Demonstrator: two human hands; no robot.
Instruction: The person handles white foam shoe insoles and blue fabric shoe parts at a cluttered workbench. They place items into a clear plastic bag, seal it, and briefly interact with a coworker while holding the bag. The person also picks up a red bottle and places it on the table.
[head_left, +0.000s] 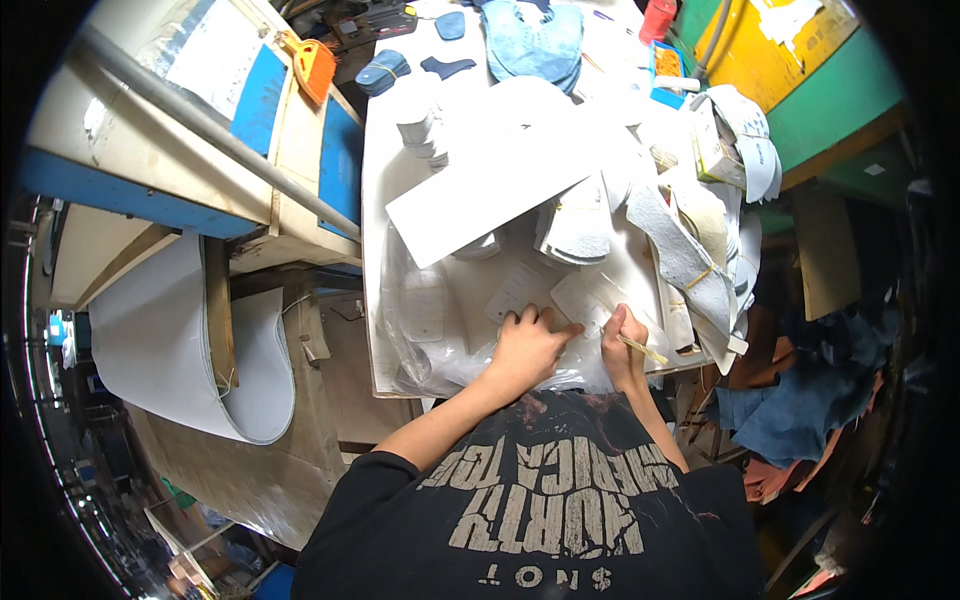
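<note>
My left hand [532, 348] rests palm down near the table's front edge, fingers bent but apart, touching clear plastic sheeting [455, 365]. Its thumb points toward my right hand [622, 350], which is closed with the thumb up. A thin yellowish cord [643, 349] sticks out of that fist; whatever else may be inside is hidden. Just beyond my hands lie pale flat pieces [515, 290] with small dark marks. Farther off stands a banded stack of white cut pieces [578, 228], partly under a large white sheet [490, 195].
Grey-white fabric pieces [675, 245] and a box [718, 150] crowd the table's right side. Blue denim-like pieces [535, 45] lie at the back. Left are a cabinet with a metal pipe [215, 125], an orange dustpan [314, 70] and a curved white sheet [150, 340].
</note>
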